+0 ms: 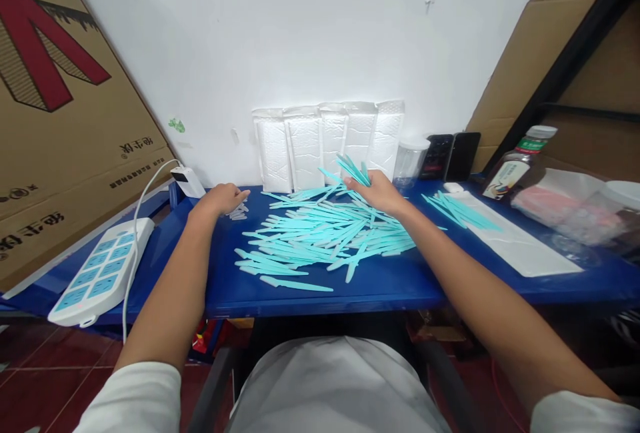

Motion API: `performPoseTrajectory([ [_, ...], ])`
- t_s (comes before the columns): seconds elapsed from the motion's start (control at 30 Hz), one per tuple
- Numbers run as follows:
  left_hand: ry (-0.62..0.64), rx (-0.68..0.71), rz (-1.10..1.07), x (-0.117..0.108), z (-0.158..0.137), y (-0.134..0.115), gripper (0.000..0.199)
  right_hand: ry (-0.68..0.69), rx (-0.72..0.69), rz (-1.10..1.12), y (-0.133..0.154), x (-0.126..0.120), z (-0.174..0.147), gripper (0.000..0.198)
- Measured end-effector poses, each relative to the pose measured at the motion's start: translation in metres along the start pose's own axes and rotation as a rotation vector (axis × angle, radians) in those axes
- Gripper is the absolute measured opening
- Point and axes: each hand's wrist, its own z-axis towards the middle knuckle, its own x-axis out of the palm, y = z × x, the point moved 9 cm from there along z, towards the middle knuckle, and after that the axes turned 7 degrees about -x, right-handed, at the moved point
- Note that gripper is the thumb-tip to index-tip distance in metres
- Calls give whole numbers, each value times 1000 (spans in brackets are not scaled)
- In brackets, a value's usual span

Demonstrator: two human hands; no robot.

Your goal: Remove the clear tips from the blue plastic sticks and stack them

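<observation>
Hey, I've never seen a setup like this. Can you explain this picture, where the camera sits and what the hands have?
There's no machine here, just a person's two bare hands. The single picture comes from a camera on that person's head, looking forward and down. On the blue table lies a loose pile of turquoise sticks; behind it, white padded envelopes lean against the wall. The right hand holds a bunch of these sticks above the pile. The left hand is beside some pale pieces, too small to make out. Farther right, more sticks lie partly on a flat white packet.
</observation>
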Motion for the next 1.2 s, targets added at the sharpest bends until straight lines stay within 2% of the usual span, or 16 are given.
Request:
performPoseTrajectory([
  [0.1, 87, -71, 37, 8, 2, 15, 58, 21, 20, -17, -5, 4, -1, 63],
  [0.27, 125, -167, 105, 1, -7, 19, 61, 53, 8, -34, -5, 10, -1, 60],
  [0.37, 15, -200, 145, -14, -12, 20, 67, 48, -34, -14, 0, 12, 0, 59],
  [0.5, -234, -182, 166, -34, -19, 6, 72, 25, -81, 13, 7, 16, 0, 61],
  [0.6, -350, 28, -55, -36, -32, -39, 66, 14, -110, 46, 15, 21, -1, 61],
  [0.67, -311, 255, -370, -27, -48, -84, 64, 18, -127, 80, 20, 26, -2, 61],
  [0.73, -144, 392, -696, -8, -66, -128, 67, 35, -134, 112, 24, 34, -4, 62],
  [0.8, 55, 448, -953, 15, -83, -165, 70, 61, -157, 135, 29, 43, -6, 62],
  [0.87, 158, 478, -1112, 30, -98, -190, 66, 87, -209, 155, 36, 53, -8, 59],
  [0.93, 173, 470, -1222, 38, -105, -199, 63, 96, -262, 180, 41, 60, -10, 55],
  [1.0, 153, 437, -1288, 41, -105, -198, 59, 89, -276, 202, 43, 64, -12, 54],
  [1.2, 65, 273, -1389, 43, -95, -181, 45, 52, -202, 221, 38, 71, -14, 48],
])
